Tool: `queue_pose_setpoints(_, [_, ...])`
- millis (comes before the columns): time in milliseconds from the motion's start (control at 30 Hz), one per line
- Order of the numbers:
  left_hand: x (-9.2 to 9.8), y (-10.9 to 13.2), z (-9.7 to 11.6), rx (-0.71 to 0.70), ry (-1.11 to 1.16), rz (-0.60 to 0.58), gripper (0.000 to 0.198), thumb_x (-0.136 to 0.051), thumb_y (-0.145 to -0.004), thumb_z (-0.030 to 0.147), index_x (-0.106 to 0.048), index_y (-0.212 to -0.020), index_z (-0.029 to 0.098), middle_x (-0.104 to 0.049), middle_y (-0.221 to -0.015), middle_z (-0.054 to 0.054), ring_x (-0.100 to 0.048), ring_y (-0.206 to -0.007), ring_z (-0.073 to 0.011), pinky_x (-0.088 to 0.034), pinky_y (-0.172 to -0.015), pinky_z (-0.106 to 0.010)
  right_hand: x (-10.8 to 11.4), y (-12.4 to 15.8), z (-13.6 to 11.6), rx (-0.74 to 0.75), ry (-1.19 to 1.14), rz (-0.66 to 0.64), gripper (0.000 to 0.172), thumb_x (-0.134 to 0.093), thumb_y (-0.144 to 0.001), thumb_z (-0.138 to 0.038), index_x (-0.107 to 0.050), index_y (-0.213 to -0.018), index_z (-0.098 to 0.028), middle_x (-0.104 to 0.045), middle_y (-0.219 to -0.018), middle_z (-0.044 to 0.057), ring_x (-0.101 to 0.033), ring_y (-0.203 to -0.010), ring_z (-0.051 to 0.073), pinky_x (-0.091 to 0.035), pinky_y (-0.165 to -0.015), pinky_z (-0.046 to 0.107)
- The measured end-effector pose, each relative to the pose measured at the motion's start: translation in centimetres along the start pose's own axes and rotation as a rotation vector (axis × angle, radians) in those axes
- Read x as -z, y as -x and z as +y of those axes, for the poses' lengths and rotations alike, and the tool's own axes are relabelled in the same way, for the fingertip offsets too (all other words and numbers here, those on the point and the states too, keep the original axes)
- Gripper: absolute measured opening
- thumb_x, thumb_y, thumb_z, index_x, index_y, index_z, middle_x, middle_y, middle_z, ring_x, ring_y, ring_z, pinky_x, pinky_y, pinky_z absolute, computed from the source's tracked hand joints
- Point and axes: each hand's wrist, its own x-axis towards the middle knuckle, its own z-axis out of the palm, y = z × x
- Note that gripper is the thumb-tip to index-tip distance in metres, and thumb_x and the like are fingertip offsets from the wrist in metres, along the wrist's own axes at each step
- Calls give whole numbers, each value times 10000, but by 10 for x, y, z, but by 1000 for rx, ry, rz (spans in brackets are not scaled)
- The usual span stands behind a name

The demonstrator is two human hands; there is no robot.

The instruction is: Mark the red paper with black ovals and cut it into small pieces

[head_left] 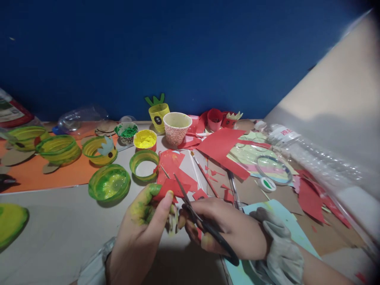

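Observation:
Between the thumb and fingers of my left hand (pixel 145 221) is a piece of red paper (pixel 169 189); green and yellow paint stains the fingers. My right hand (pixel 225 225) is wrapped round the black handles of a pair of scissors (pixel 186 196). The scissor blades are spread apart and point up and away from me, right at the red paper. Just beyond my left hand stands a green and yellow painted ring (pixel 144 165). Under the blades lie more red paper scraps (pixel 178 164). Part of the held paper is hidden by my thumb.
Cups of yellow paint (pixel 145 140) and green paint (pixel 126 131) stand behind, beside a patterned paper cup (pixel 177 128). Painted bowls (pixel 109 183) sit left. A paintbrush (pixel 204 174), a tape roll (pixel 274 170) and a plastic bottle (pixel 314 150) lie right. A blue wall (pixel 190 51) rises behind.

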Motion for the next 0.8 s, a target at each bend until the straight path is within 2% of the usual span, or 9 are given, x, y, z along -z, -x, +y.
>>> queue_pose_setpoints(100, [2,0,-1,-21,-40,50,244,-485,-887,392,-518,-736,203,-584,-625,-13,-575,-562,-155,-504,-544,-233,-3,1,0,-14,-9,44,489,-447,-859,-623,-571,-839,-150,-586,-701,35,-498,-595,145,-412,-578,257])
queue_pose_setpoints(200, [2,0,-4,-30,-60,52,246,-484,-881,399,-532,-736,205,-585,-638,-15,-578,-584,-162,-512,-576,-242,-4,1,3,-13,-19,63,515,-438,-846,-660,-553,-803,-160,-570,-688,27,-481,-581,140,-406,-570,258])
queue_pose_setpoints(367, [1,1,-6,-11,-65,68,249,-467,-884,408,-552,-755,212,-610,-684,-22,-596,-632,-172,-524,-618,-250,-1,0,5,17,-26,15,425,-491,-852,-580,-547,-809,-162,-579,-700,28,-479,-581,138,-404,-552,249])
queue_pose_setpoints(467, [2,1,-5,-20,-51,28,234,-491,-872,388,-559,-743,204,-613,-691,-23,-597,-650,-169,-525,-631,-241,1,-1,4,26,3,8,373,-502,-863,-531,-526,-782,-167,-556,-693,18,-472,-592,136,-400,-561,245])
queue_pose_setpoints(567, [1,1,-3,-32,-21,-12,294,-474,-876,397,-523,-671,192,-581,-629,-30,-568,-590,-160,-513,-581,-233,1,-1,1,19,27,11,416,-488,-863,-579,-521,-787,-172,-546,-680,11,-460,-587,133,-386,-557,242])
queue_pose_setpoints(700, [-2,1,-1,-32,10,-11,270,-473,-867,415,-559,-749,189,-613,-705,-40,-594,-655,-168,-537,-623,-235,0,0,1,14,23,40,472,-477,-847,-642,-495,-742,-182,-525,-664,6,-445,-578,133,-371,-548,244])
queue_pose_setpoints(800, [-3,2,-2,-24,19,-8,264,-470,-870,414,-573,-784,186,-624,-740,-36,-603,-686,-169,-552,-659,-248,1,-1,1,9,38,11,457,-511,-836,-624,-495,-724,-182,-493,-644,-7,-427,-567,128,-361,-534,237])
